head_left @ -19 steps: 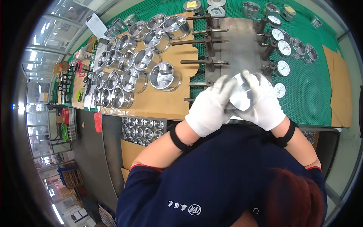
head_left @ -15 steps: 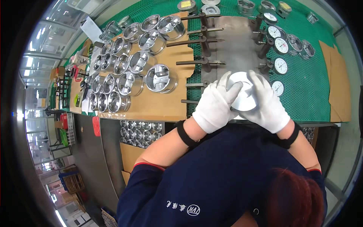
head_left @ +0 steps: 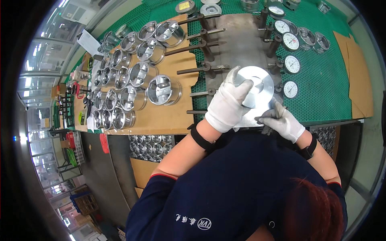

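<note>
A silver piston with a round, flat face turned up is in my left hand. That hand wears a white glove, its thumb lying on the face and its fingers around the left rim. My right hand, also gloved and with grey-stained fingertips, is just below the piston's right side, apart from it. Its fingers are curled together around something dark grey that I cannot make out. Beyond the piston lies a grey metal plate, flanked by dial gauges on the right and rods on posts on the left.
Rows of pistons stand on brown cardboard to the left. More pistons sit on the green mat at the right, near a folded cardboard sheet. Below the bench edge are trays of pistons.
My right hand has let go of the piston and moved down and toward me, its fingers curling. My left hand keeps the piston, its face now more fully visible. The view has shifted slightly.
</note>
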A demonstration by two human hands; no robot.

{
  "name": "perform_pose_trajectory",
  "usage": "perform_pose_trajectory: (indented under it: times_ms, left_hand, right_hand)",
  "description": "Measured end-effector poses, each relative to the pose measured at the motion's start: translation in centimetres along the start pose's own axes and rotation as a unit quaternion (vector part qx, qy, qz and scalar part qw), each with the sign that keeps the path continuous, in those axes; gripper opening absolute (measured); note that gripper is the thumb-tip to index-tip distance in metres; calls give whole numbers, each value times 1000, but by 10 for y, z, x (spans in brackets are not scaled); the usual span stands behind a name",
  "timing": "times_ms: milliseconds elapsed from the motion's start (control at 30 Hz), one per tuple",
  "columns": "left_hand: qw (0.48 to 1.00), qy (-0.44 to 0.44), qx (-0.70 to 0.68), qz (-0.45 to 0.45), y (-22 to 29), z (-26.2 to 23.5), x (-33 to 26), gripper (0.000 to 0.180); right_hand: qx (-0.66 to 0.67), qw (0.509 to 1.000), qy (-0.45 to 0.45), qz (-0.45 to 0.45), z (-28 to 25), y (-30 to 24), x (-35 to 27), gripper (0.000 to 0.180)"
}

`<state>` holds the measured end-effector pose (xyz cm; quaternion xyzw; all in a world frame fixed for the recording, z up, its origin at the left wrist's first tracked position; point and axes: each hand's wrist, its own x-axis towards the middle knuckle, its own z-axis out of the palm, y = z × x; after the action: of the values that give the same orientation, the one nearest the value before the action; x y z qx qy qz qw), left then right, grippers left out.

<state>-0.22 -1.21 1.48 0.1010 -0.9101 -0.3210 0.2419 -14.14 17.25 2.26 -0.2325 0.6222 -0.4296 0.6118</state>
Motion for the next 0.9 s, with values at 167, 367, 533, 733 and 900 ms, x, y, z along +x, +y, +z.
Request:
perform_pose_trajectory:
  times_ms: [167,367,533,733,900]
  left_hand:
    - [1000,12,-9,1,-2,1,2,60]
    - [999,16,-20,-26,2,1,2,59]
    - [1000,9,6,1,6,-3,4,59]
    - [1000,26,5,-3,8,-1,1,60]
    - [995,21,-40,-88,35,-19,3,52]
  right_hand:
    - [11,998,7,-55,-1,12,7,95]
    - [0,1000,19,-14,2,-3,2,97]
    - [3,1000,21,-1,3,-4,1,98]
    - [20,1000,18,-7,2,-6,0,100]
    - [-183,962,68,-190,-12,9,-3,91]
